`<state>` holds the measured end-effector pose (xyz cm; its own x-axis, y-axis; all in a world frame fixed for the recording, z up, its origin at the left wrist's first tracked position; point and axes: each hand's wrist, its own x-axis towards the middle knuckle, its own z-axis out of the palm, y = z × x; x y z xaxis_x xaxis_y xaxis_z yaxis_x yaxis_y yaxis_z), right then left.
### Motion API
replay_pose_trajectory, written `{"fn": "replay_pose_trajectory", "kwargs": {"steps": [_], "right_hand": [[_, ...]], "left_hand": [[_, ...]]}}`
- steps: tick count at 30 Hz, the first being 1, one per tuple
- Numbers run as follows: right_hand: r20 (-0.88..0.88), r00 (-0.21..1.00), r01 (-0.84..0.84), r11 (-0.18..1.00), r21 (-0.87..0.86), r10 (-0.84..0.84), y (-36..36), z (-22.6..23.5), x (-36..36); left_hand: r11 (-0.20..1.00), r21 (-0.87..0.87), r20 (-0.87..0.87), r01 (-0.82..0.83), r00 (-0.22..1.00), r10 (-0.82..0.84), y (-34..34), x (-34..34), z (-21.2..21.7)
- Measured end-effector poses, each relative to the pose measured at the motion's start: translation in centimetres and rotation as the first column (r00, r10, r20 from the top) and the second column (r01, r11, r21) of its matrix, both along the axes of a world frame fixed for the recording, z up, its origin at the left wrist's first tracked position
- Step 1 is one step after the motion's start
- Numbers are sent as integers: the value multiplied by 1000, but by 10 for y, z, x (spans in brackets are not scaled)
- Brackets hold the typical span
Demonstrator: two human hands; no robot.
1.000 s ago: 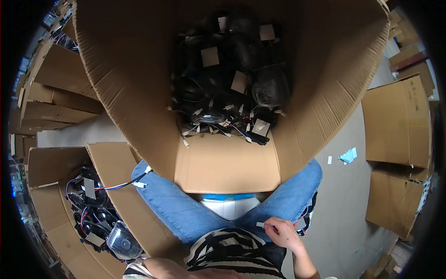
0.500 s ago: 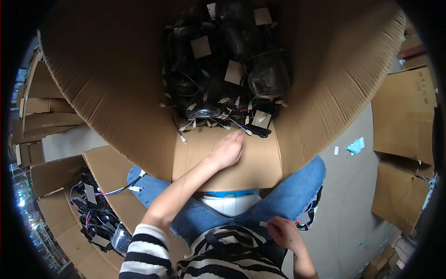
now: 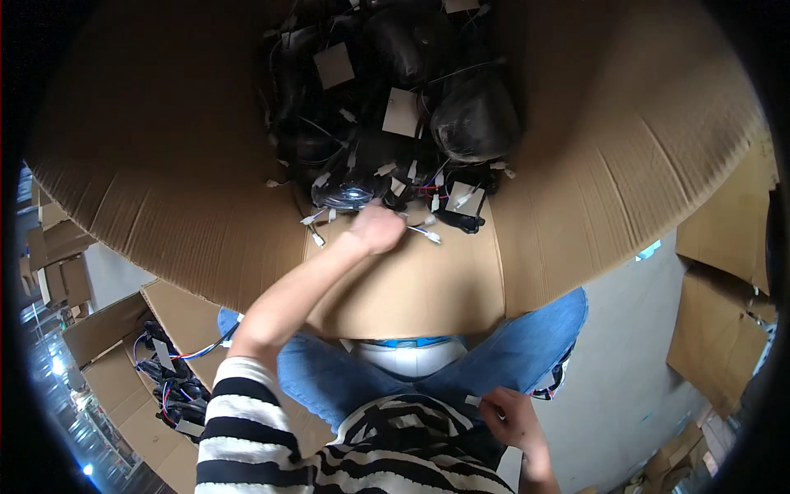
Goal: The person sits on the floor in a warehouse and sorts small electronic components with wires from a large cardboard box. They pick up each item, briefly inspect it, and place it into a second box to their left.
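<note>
- Cardboard box (image 3: 206,165) tipped toward the lap, packed with black bagged parts (image 3: 395,90) trailing white-plug wires
- left hand (image 3: 374,226) at the nearest part (fingers hidden, grip cannot tell)
- right hand (image 3: 510,420) pinches a small white tag at the hip
- Nothing lifted out yet

A smaller brown box (image 3: 107,362) sits open at 8 o'clock, with black parts and red, blue and white wires (image 3: 177,383) inside it. Flat brown cardboard pieces (image 3: 58,255) are stacked at 9 o'clock. More cardboard boxes (image 3: 724,329) stand at 3 o'clock. The grey floor (image 3: 625,370) shows at 4 o'clock, with 1 small blue scrap (image 3: 648,249) lying on it.
</note>
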<state>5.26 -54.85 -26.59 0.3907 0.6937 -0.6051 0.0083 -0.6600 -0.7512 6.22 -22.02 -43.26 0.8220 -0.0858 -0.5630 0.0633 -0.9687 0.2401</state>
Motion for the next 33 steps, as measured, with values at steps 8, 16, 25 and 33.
{"fn": "replay_pose_trajectory", "kwargs": {"steps": [8,16,25,33], "right_hand": [[5,999,-49,994,101,48,8,23,-3],[-6,999,-47,967,249,50,7,57,-10],[16,995,77,885,460,-96,-24,65,2],[98,988,69,914,400,-117,-16,99,-23]], "left_hand": [[638,-708,88,-303,858,506,-13,-73,110],[370,-909,-7,-190,897,443,-96,-121,159],[12,-994,-101,-107,964,244,-124,-142,168],[339,-940,125,-36,888,442,-140,-156,179]]}}
